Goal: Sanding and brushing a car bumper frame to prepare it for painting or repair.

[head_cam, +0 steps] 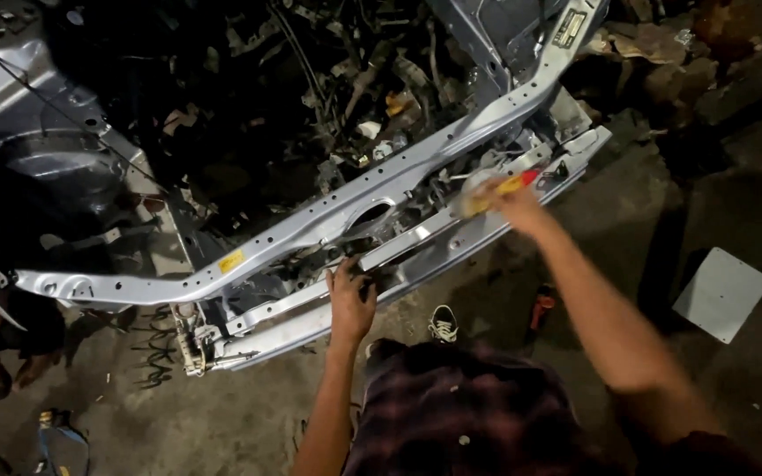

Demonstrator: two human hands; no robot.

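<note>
While left hand (351,302) gripped lower silver crossbar (416,264) at frame centre, fingers curled over its edge, right hand (515,204) at centre right clenched yellow-and-red tool (503,188), blurred, against car front frame (310,225). Grey square plate (721,293) lay on floor, right.

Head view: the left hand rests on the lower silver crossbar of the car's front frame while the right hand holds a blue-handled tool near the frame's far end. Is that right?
Not quite. In the head view the tool in the right hand has a yellow and red handle, not blue. The rest stands: the left hand rests on the lower silver crossbar of the front frame.
</note>
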